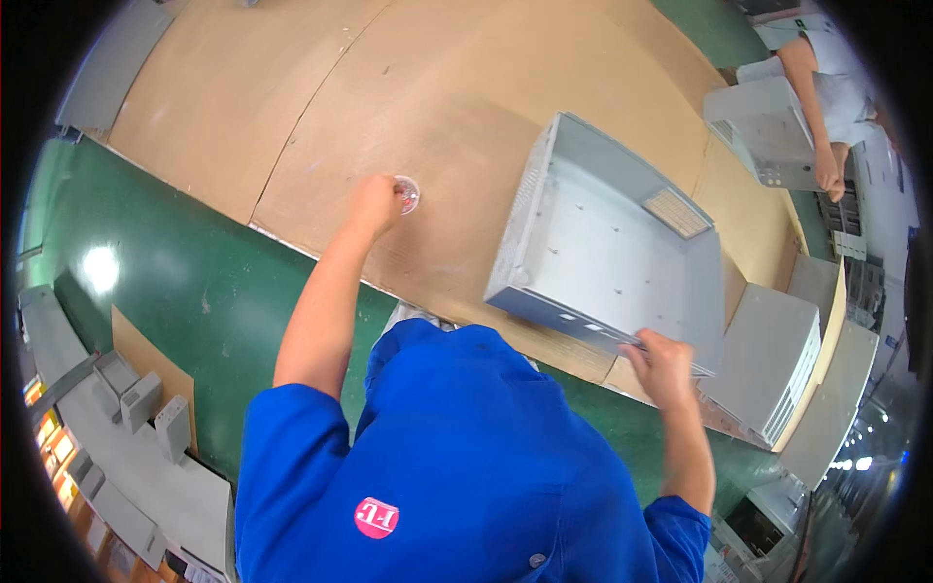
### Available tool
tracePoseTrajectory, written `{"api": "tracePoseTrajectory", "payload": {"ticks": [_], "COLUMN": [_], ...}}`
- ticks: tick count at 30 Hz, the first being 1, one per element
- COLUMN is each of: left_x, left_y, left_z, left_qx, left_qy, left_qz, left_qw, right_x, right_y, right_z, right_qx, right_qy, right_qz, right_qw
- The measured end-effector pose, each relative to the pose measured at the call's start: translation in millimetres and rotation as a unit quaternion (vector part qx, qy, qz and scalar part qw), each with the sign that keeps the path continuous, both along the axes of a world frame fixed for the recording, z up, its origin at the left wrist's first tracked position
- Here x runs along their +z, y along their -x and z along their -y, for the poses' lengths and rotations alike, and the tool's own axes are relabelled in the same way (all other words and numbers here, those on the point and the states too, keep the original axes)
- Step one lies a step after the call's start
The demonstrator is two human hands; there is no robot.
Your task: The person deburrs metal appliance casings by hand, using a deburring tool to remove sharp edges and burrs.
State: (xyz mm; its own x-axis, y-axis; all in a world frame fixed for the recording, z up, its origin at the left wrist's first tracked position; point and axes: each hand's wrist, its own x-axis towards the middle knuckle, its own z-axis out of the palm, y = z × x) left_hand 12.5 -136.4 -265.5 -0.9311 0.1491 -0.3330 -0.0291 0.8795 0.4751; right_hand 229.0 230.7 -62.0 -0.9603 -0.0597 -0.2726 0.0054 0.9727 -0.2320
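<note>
While the right hand (666, 365) pinches the near edge of the open grey case (588, 248) at one o'clock on the bench (321, 146), likely steadying it, the left hand (371, 206) bunches fingers at a clear dish (413, 194) at eleven; what they grip, I can't tell. A second case (763, 355) crowds three o'clock; a co-worker (844, 78) handles another (768, 136) at two.

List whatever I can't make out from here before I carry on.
All in the head view:
- Small clear cup: its contents are too small to identify, and the left hand's fingers partly cover them.
- Right hand: blur hides whether it grips the grey case's near rim or only touches it.
- Grey panel, upper left: its far end is cut off by the picture's edge.
</note>
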Motion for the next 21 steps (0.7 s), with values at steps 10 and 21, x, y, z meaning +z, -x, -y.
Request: {"api": "tracePoseTrajectory", "payload": {"ticks": [10,21], "left_x": [1.4,22.6], "left_y": [-13.1,-6.2], "left_z": [-11.7,-19.6], "left_qx": [-0.026,0.019], "left_qy": [-0.01,-0.026], "left_qz": [-0.067,0.009], "left_qw": [0.997,0.999], "right_x": [-139.1,-150.5], "right_y": [-65.3,72.1], "right_z": [26.3,-70.0], "right_qx": [0.019,-0.504], "right_qy": [0.029,0.617], "right_qz": [-0.063,0.097], "right_qw": [0.997,0.597]}}
